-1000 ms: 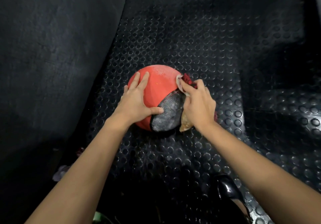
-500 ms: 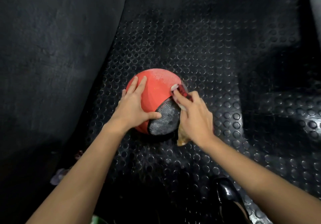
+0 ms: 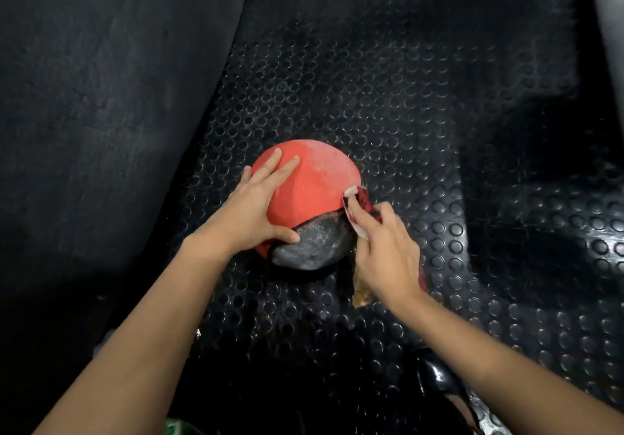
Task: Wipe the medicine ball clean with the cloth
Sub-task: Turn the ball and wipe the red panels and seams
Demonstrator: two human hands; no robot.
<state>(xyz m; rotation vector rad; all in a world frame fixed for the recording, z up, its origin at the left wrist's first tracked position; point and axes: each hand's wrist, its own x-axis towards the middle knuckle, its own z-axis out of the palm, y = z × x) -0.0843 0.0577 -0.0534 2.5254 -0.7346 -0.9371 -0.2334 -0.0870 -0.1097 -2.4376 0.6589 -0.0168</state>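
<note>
The medicine ball (image 3: 314,184) is red with a grey-black textured panel facing me, and it sits on the studded black rubber floor. My left hand (image 3: 251,211) lies flat on the ball's left side, fingers straight, thumb on the dark panel. My right hand (image 3: 388,252) holds the cloth (image 3: 360,198), a red, white and tan rag, and presses it against the ball's right side. Most of the cloth is hidden under that hand; a tan corner hangs below the wrist.
Studded rubber matting (image 3: 422,113) covers the floor around the ball. A smooth dark mat or wall (image 3: 101,96) rises on the left. A shiny black shoe (image 3: 439,380) shows at the bottom right, and something green (image 3: 179,428) at the bottom edge.
The ball has turned a little, so the dark panel sits lower. My right hand with the cloth has slid down along the ball's right side. My left hand keeps its hold.
</note>
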